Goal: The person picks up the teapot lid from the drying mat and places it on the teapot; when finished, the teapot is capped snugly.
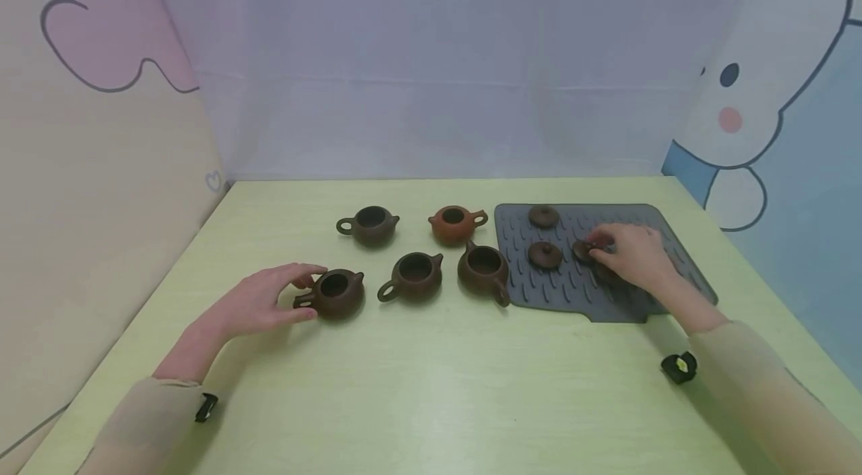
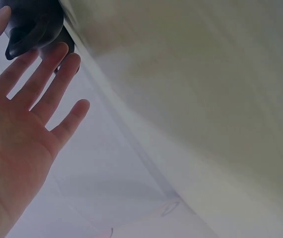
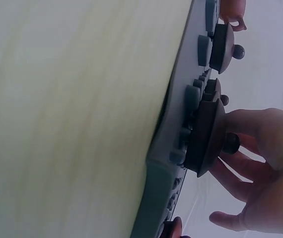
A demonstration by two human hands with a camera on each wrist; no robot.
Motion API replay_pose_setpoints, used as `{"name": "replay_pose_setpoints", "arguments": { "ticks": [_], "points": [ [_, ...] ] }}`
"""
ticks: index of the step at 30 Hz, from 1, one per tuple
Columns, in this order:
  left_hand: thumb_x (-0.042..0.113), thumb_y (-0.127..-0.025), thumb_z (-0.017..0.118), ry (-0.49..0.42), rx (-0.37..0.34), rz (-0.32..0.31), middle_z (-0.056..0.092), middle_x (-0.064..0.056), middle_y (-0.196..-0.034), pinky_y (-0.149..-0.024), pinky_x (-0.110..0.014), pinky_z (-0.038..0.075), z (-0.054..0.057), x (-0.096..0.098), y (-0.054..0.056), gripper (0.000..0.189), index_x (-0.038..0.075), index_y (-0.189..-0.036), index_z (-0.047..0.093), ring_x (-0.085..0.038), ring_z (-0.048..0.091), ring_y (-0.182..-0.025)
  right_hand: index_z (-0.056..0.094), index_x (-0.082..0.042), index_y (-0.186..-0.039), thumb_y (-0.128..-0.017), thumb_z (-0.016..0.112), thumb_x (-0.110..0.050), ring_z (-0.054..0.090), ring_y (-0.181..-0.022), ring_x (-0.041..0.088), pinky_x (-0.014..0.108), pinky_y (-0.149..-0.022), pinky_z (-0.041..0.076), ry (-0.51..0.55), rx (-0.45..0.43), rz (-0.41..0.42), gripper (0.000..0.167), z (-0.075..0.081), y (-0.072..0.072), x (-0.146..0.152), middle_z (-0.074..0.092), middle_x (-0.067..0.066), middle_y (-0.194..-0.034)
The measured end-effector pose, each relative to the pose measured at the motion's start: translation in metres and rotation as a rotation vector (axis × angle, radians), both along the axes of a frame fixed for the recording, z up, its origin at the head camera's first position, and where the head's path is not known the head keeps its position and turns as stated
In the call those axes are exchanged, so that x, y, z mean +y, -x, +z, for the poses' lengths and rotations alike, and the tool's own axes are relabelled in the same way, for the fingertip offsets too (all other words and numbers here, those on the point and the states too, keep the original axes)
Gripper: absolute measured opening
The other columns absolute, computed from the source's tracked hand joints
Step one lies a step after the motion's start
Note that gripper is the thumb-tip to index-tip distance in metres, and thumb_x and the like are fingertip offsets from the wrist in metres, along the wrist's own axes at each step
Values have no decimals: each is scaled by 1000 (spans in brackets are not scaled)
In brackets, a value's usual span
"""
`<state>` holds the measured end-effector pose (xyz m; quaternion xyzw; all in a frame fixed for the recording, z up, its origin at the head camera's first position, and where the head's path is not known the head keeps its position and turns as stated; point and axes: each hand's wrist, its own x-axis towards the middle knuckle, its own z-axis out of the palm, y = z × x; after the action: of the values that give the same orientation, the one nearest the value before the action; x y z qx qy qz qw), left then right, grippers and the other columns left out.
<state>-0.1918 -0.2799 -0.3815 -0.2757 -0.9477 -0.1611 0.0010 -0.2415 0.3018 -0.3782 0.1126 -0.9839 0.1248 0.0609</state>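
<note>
In the head view my left hand [image 1: 259, 301] reaches around the handle side of a dark brown teapot [image 1: 340, 297] without a lid. Its fingers are spread and nearly straight; in the left wrist view the fingertips lie by the dark teapot [image 2: 37, 22], and contact is hard to tell. Over the grey ridged mat, my right hand [image 1: 633, 254] pinches a small brown teapot lid [image 1: 581, 251] between thumb and fingers. A larger lid [image 3: 206, 141] with a round knob stands in front of those fingers in the right wrist view, hiding their tips.
More lidless teapots stand on the table: dark ones [image 1: 373, 226] [image 1: 414, 277], a brown one [image 1: 483, 271] against the mat's left edge, and a reddish one [image 1: 454, 224] behind. Two other lids [image 1: 543, 217] [image 1: 545, 256] lie on the left of the mat [image 1: 559, 299].
</note>
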Motion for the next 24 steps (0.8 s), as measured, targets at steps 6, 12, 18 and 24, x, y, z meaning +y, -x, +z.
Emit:
{"name": "replay_pose_setpoints", "arguments": {
  "ticks": [6, 12, 18, 24],
  "points": [
    [37, -85, 76, -3, -4, -16, 70, 4, -108, -90, -45, 52, -1, 0, 2, 61, 17, -138, 53, -15, 66, -102, 69, 1, -110, -91, 68, -9, 68, -94, 37, 54, -83, 52, 52, -36, 13, 22, -2, 2, 0, 73, 21, -103],
    [36, -86, 76, -6, -36, -3, 70, 4, -106, -90, -45, 52, -2, 0, 3, 61, 17, -138, 52, -15, 66, -102, 70, 1, -109, -90, 69, -9, 69, -92, 36, 54, -83, 52, 67, -7, 31, 22, -3, 1, 2, 73, 21, -101],
    [35, -86, 76, -16, -54, -3, 71, 4, -105, -90, -45, 52, -3, 2, 4, 59, 18, -137, 52, -15, 67, -101, 71, 0, -109, -91, 69, -11, 69, -91, 36, 55, -81, 52, 73, 20, 37, 22, -2, 0, 2, 74, 20, -101],
    [32, -86, 75, -30, -59, -14, 71, 5, -105, -90, -45, 52, -5, 1, 6, 57, 19, -137, 52, -14, 67, -101, 71, -1, -109, -92, 69, -14, 68, -95, 38, 56, -82, 51, 105, 85, 23, 22, 1, -4, -2, 72, 21, -105]
  ]
}}
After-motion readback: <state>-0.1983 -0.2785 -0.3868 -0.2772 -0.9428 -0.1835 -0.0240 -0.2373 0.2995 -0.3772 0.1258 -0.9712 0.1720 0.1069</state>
